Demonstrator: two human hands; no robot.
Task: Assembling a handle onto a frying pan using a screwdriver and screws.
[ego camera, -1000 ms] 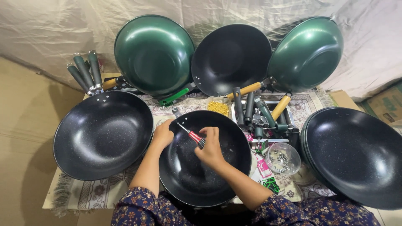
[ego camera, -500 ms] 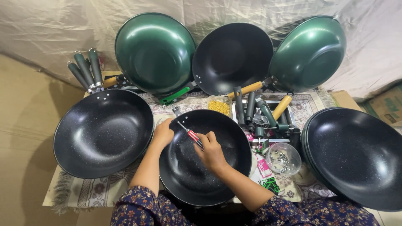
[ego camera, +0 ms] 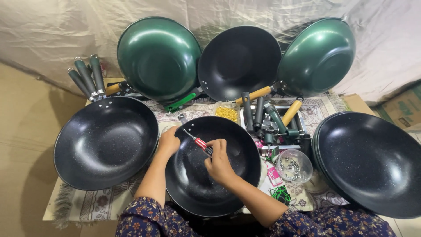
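1. Screwdriver (ego camera: 201,144), with a red and black grip and a thin metal shaft, lies inside the black pan (ego camera: 210,175) in front of the person. Its tip points up and left toward the pan's rim.
2. Right hand (ego camera: 218,163) is closed around the screwdriver's grip.
3. Left hand (ego camera: 169,141) is curled over the pan's far left rim, just beside the tip.
4. Compared with a second ago, both hands and the tool sit in almost the same spot, so the work at the rim looks unfinished.
5. Pan is dark, speckled and round, resting on the table (ego camera: 98,204) over a patterned cloth.
6. Nearby are another black pan (ego camera: 105,142) on the left, a stack of black pans (ego camera: 372,162) on the right, green pans (ego camera: 158,57) propped behind, loose handles (ego camera: 263,116) and a clear bowl of small parts (ego camera: 294,166).
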